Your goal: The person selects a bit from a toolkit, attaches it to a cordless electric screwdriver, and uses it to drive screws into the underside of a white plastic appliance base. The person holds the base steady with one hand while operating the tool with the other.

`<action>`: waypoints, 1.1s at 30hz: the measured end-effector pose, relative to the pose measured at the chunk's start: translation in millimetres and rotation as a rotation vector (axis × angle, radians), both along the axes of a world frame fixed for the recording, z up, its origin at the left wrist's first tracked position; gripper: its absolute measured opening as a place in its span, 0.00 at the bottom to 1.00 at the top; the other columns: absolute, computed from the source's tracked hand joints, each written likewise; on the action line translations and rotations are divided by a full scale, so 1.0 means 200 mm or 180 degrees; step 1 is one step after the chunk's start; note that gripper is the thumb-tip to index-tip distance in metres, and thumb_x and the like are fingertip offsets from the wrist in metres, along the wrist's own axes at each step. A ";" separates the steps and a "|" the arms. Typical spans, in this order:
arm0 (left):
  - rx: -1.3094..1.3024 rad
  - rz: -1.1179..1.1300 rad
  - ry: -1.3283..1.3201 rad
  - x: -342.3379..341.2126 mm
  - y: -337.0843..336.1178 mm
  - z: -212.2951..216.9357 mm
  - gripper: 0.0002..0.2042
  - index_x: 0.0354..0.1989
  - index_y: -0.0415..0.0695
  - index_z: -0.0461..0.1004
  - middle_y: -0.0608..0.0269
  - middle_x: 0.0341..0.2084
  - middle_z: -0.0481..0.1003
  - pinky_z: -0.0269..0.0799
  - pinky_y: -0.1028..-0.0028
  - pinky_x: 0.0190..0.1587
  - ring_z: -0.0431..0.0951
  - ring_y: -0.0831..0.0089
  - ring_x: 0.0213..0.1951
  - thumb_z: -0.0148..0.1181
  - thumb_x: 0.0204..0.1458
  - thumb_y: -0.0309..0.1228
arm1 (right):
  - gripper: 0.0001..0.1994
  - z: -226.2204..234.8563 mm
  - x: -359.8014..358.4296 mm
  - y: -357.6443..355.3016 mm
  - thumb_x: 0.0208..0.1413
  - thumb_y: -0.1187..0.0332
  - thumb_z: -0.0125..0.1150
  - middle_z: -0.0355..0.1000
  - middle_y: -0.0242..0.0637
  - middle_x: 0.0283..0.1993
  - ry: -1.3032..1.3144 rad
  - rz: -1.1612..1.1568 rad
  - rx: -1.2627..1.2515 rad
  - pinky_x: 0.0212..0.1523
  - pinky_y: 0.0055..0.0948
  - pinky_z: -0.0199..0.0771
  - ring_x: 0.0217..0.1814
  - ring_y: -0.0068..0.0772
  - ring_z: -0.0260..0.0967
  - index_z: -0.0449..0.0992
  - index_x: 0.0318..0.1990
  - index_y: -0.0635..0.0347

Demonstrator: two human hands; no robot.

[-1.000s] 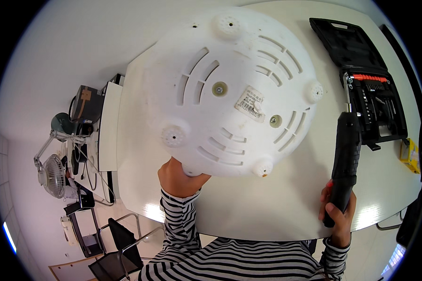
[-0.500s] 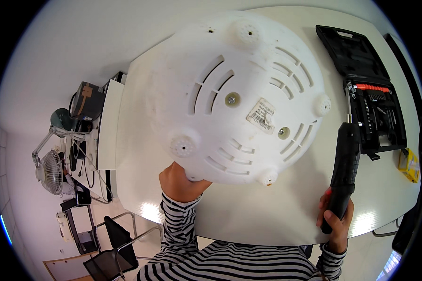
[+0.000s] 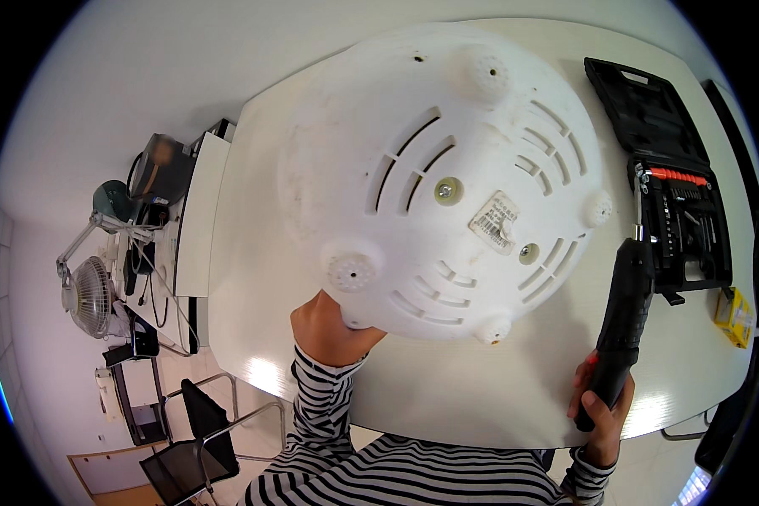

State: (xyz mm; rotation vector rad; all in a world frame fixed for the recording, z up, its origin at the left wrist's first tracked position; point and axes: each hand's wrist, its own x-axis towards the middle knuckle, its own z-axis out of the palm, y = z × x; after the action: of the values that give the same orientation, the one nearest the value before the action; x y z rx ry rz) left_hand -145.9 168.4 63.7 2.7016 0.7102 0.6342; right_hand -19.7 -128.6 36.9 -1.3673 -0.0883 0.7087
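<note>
A large round white plastic appliance (image 3: 472, 143) is tilted up over the table, its underside facing me. Slotted vents, several round feet, a torn label (image 3: 494, 221) and two recessed holes show on it; a screw head (image 3: 445, 191) is visible in the left hole. My left hand (image 3: 337, 333) is closed on its lower left edge, with the fingers hidden behind it. Wrapped round the handle of a black power screwdriver (image 3: 626, 308) is my right hand (image 3: 603, 413). Its long metal bit (image 3: 638, 202) points away from me, to the right of the appliance and apart from it.
An open black tool case (image 3: 649, 114) with bits and an orange-red tool lies at the right of the table (image 3: 253, 253). A small yellow box (image 3: 734, 319) sits nearer. At left are a side desk (image 3: 201, 228), a lamp-like device (image 3: 91, 297) and a black chair (image 3: 207, 430).
The view has shifted a little. The white appliance has moved slightly right, and the screwdriver has come slightly nearer to me. Both hands keep their hold.
</note>
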 end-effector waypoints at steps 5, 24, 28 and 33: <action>0.0080 -0.0002 0.0014 0.00 0.00 0.00 0.27 0.37 0.40 0.69 0.63 0.21 0.75 0.71 0.74 0.23 0.75 0.65 0.20 0.69 0.26 0.40 | 0.26 0.00 0.00 0.00 0.34 0.66 0.61 0.64 0.42 0.27 -0.0033 0.0016 0.0003 0.16 0.19 0.63 0.16 0.23 0.62 0.61 0.42 0.69; 0.0043 -0.0066 0.0058 0.00 0.00 0.00 0.29 0.39 0.39 0.67 0.61 0.22 0.75 0.72 0.73 0.23 0.76 0.64 0.21 0.69 0.26 0.41 | 0.25 -0.03 0.00 -0.03 0.34 0.67 0.59 0.66 0.48 0.31 -0.0143 -0.0034 0.0301 0.18 0.19 0.65 0.19 0.26 0.64 0.61 0.42 0.71; 0.0108 -0.0109 0.0109 -0.03 0.02 -0.02 0.29 0.39 0.39 0.67 0.61 0.22 0.75 0.72 0.73 0.23 0.76 0.64 0.21 0.69 0.26 0.41 | 0.24 0.04 -0.04 -0.03 0.34 0.70 0.58 0.68 0.48 0.26 0.0121 -0.0065 0.0499 0.24 0.24 0.68 0.20 0.29 0.67 0.60 0.42 0.72; 0.0170 -0.0062 0.0063 -0.02 0.00 -0.01 0.29 0.39 0.39 0.67 0.61 0.22 0.75 0.71 0.74 0.23 0.76 0.64 0.21 0.69 0.26 0.41 | 0.20 0.10 -0.14 -0.20 0.29 0.78 0.57 0.67 0.39 0.18 0.0192 0.0585 0.0534 0.28 0.25 0.67 0.18 0.26 0.64 0.64 0.37 0.73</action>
State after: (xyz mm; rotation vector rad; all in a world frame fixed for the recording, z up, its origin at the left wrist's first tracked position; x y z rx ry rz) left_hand -150.7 167.8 61.6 2.7637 0.6805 0.6310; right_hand -46.8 -168.5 57.0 -1.1860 -0.2229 0.8760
